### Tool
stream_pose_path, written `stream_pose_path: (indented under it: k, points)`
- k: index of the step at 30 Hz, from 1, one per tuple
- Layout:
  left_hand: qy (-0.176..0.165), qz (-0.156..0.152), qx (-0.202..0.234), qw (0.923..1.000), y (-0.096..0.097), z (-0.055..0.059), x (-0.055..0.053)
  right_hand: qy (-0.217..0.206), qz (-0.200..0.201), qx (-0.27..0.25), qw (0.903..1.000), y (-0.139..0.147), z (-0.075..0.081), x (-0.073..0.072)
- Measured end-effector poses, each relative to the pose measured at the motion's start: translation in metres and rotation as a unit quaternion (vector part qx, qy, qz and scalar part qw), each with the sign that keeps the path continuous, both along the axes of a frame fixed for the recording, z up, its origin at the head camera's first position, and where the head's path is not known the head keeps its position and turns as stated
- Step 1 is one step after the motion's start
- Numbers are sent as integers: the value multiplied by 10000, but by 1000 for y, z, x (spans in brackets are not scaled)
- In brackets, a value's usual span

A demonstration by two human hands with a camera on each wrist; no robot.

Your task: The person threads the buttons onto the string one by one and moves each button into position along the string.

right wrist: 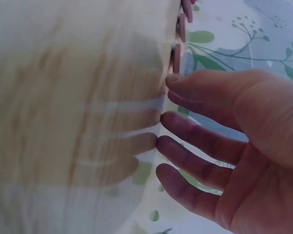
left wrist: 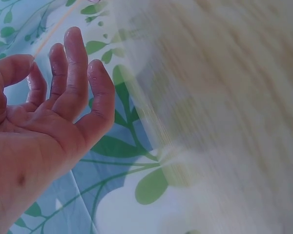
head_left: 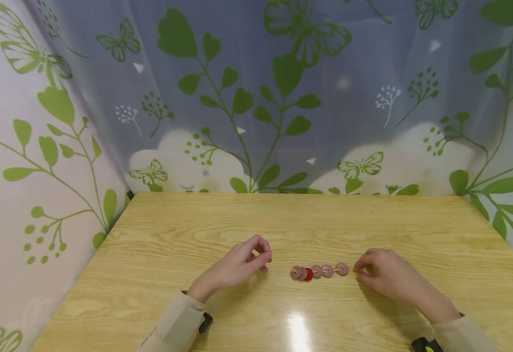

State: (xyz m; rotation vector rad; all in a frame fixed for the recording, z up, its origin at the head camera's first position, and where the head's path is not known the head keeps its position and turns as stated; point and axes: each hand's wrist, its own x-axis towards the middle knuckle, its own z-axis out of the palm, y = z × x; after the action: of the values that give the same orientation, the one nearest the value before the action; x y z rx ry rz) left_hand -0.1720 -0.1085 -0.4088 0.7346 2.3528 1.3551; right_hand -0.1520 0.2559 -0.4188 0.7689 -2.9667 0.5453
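Observation:
A row of buttons is threaded on a thin pale-orange string [left wrist: 58, 24]. Most are dull pink, such as the rightmost button [head_left: 342, 269]; one red button [head_left: 309, 274] sits among several overlapping at the left end. My left hand [head_left: 239, 264], to the left of the row, pinches the string between thumb and forefinger, its other fingers loosely bent. On the opposite side, my right hand [head_left: 386, 274] pinches the string's end just beyond the last button. In the right wrist view a few buttons [right wrist: 177, 58] show edge-on past the thumb; the string's tip is hidden by the fingers.
The wood-grain table [head_left: 186, 220] has a glossy top that reflects a bright light near its front. Behind it and at the sides hang curtains [head_left: 247, 98] printed with green leaves and butterflies.

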Motion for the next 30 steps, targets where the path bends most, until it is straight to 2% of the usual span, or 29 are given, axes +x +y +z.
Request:
stream_pose_path:
  k: [5,9,15,20,25,30]
  points:
    - [-15,25,10,10000,-1,0,0,41,56,236,9997,-3,-2,-1]
    - [11,50,-22,10000,-1,1,0,211,66,273,9994,-6,-3,0]
    - [151,112,-122,9998,-3,1,-2,201,47,266,9994,-5,-4,-1]
    - [270,214,-162,9993,-8,-4,-6,187,-153,127,9996,-2,5,-3]
    - [137,317,-91,9994,-12,-3,-10,509,-259,26,9984,0,14,-4]
    - [37,455,-83,9989,-17,-1,-14,516,-271,4,9983,2,18,-6]
